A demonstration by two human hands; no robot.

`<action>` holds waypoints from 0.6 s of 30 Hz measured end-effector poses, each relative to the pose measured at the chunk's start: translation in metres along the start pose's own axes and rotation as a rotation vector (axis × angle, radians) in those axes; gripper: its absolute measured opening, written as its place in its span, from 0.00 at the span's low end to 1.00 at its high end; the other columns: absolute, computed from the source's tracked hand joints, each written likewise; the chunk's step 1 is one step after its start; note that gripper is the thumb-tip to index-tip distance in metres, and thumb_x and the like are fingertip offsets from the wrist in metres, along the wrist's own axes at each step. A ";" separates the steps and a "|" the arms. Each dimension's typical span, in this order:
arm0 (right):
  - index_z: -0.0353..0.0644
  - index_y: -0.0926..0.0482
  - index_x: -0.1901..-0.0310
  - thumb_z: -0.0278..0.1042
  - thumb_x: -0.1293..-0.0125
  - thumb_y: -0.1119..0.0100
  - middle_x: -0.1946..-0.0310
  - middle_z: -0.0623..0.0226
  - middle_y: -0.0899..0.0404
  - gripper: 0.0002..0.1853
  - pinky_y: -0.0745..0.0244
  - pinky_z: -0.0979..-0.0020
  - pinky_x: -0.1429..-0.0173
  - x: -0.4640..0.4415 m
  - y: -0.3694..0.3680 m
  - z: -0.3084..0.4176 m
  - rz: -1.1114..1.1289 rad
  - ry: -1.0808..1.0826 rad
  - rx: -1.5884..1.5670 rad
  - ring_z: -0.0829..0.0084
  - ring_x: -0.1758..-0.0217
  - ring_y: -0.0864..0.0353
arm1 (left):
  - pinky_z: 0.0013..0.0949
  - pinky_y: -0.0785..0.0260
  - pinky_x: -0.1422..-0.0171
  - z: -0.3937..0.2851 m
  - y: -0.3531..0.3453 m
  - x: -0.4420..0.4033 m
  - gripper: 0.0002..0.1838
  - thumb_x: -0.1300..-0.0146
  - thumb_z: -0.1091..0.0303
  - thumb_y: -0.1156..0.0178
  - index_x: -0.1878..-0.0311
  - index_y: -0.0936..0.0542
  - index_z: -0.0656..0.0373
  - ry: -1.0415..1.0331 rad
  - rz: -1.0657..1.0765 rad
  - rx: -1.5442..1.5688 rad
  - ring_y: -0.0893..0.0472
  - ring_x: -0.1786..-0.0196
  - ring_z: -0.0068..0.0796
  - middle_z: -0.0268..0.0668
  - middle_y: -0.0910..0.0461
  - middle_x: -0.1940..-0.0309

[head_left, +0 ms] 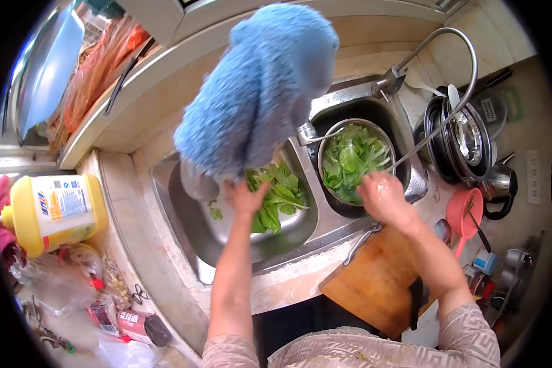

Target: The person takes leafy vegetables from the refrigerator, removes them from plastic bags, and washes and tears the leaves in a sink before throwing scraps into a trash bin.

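Note:
My left hand (pixel 245 197) is in the left sink basin (pixel 294 242), fingers spread, beside loose leafy greens (pixel 276 199). A fluffy blue cloth (pixel 251 92) hangs in front of the camera and covers part of that basin, near my fingertips. In the right basin stands a round metal pot (pixel 322 144) filled with wet leafy greens (pixel 352 156). My right hand (pixel 383 193), wet, is over the pot's near right rim with its fingers curled down at the greens. The fingertips are hidden, so I cannot tell what they hold.
A curved faucet (pixel 472 55) arches over the right side. Stacked pans (pixel 451 135), a kettle (pixel 500 181) and a pink strainer (pixel 463 211) stand to the right. A wooden cutting board (pixel 374 282) lies at the counter's front. A yellow jug (pixel 55 211) stands left.

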State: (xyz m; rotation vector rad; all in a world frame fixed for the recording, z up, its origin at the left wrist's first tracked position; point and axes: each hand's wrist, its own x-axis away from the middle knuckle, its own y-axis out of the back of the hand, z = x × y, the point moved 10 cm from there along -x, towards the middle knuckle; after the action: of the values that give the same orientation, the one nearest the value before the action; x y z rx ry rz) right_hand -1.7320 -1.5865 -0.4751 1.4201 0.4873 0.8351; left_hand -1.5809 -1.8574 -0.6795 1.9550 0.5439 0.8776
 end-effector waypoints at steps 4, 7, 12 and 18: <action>0.37 0.25 0.71 0.33 0.41 0.45 0.71 0.56 0.23 0.08 0.24 0.59 0.64 -0.014 -0.002 0.084 0.106 0.078 -0.262 0.58 0.64 0.20 | 0.71 0.59 0.31 -0.049 -0.047 0.061 0.42 0.44 0.48 0.41 0.27 0.47 0.43 -0.175 0.255 -0.124 0.55 0.25 0.50 0.33 0.53 0.26; 0.35 0.27 0.55 0.34 0.41 0.45 0.54 0.49 0.26 0.14 0.25 0.57 0.53 -0.058 -0.074 0.125 0.147 0.070 -0.402 0.49 0.53 0.23 | 0.57 0.42 0.34 -0.049 -0.017 0.071 0.29 0.43 0.62 0.43 0.36 0.33 0.49 -0.244 0.219 0.048 0.36 0.35 0.51 0.40 0.39 0.32; 0.40 0.41 0.35 0.37 0.43 0.42 0.37 0.48 0.43 0.34 0.32 0.47 0.43 -0.132 -0.167 0.131 0.183 -0.272 -0.304 0.47 0.36 0.38 | 0.48 0.34 0.39 0.070 0.030 0.009 0.22 0.44 0.66 0.45 0.43 0.26 0.54 -0.050 -0.007 0.135 0.29 0.41 0.51 0.45 0.30 0.39; 0.41 0.38 0.36 0.37 0.46 0.40 0.41 0.52 0.37 0.34 0.34 0.47 0.42 -0.141 -0.248 0.143 0.063 -0.129 -0.088 0.52 0.37 0.37 | 0.54 0.44 0.32 0.051 -0.042 0.032 0.29 0.40 0.60 0.46 0.35 0.36 0.56 -0.050 -0.024 0.109 0.43 0.31 0.54 0.48 0.44 0.31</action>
State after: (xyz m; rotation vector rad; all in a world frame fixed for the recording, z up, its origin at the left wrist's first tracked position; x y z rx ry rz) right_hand -1.6631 -1.7726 -0.7246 1.4037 0.3048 0.8002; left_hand -1.5226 -1.8434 -0.7219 2.0586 0.5954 0.7960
